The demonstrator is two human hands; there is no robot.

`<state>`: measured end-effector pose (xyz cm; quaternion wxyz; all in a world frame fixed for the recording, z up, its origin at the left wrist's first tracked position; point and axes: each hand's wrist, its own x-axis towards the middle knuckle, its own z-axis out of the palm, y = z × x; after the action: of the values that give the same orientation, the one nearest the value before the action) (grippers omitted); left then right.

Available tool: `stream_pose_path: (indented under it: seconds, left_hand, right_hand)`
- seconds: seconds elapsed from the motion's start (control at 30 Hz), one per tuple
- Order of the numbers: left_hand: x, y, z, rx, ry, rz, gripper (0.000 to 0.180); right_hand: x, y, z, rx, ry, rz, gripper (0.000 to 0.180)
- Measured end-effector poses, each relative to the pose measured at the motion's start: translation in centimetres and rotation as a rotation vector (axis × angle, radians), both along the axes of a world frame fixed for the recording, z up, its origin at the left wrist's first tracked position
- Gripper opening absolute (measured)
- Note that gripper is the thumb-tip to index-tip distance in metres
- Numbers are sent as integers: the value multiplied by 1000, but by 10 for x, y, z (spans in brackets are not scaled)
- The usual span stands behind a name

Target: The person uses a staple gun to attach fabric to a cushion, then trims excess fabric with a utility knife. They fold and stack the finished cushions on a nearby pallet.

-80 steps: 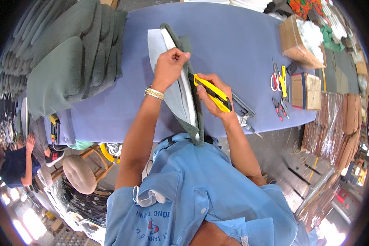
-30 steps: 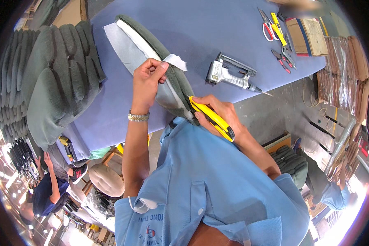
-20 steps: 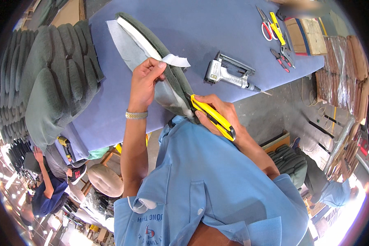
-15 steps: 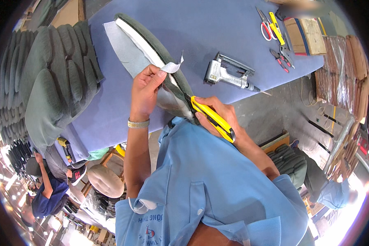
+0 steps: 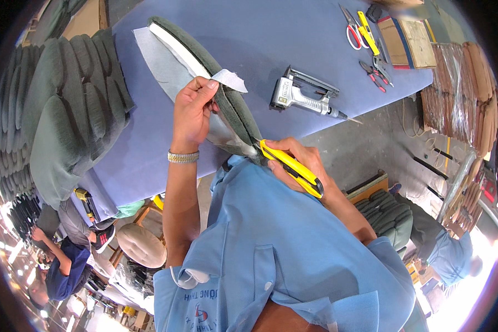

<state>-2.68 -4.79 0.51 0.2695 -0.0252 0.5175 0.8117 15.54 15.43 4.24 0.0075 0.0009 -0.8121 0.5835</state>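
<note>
A dark green upholstered cushion (image 5: 205,55) stands on its edge on the table, a white layer and a light grey fabric sheet (image 5: 163,61) showing on its left side. My left hand (image 5: 195,102) pinches a loose whitish fabric strip (image 5: 231,80) at the cushion's middle. In my right hand (image 5: 299,157) is a yellow utility knife (image 5: 294,169), wrapped by the fingers. The knife's front end meets the cushion's near end, close to my body; its blade is too hidden to make out.
On the blue-covered table (image 5: 232,27) lie a silver staple gun (image 5: 304,95), red-handled scissors (image 5: 353,34), another yellow utility knife (image 5: 369,33) and red-handled pliers (image 5: 374,76). Dark green cushions (image 5: 72,105) are stacked at the left. A person (image 5: 66,263) works at the lower left.
The free end of the strip has swung from pointing up to lying rightward over the cushion. My right hand and the knife have shifted slightly nearer and to the right.
</note>
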Motion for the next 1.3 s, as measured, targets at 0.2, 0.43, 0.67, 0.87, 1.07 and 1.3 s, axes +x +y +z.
stream_pose_path:
  seconds: [0.2, 0.43, 0.67, 0.87, 1.07, 1.3]
  left_hand:
    - [-5, -4, -6, 179, -94, 81, 13]
    - [6, -15, -11, 67, -68, 174, 13]
    - [29, -37, 7, -126, 181, 225, 11]
    - [74, -111, 25, 326, 380, 531, 4]
    - [166, -175, 15, 442, 263, 971, 7]
    - [287, -199, -58, 359, 72, 1406, 15]
  right_hand:
    - [8, 4, 5, 7, 8, 44, 35]
    - [-23, 41, 10, 144, 188, -116, 36]
    - [-118, 158, -68, 1017, -390, -154, 46]
    - [-150, 73, -11, 550, -171, -62, 69]
    - [-148, -75, -42, 532, 217, 348, 67]
    - [-148, -37, -64, 396, 154, 326, 67]
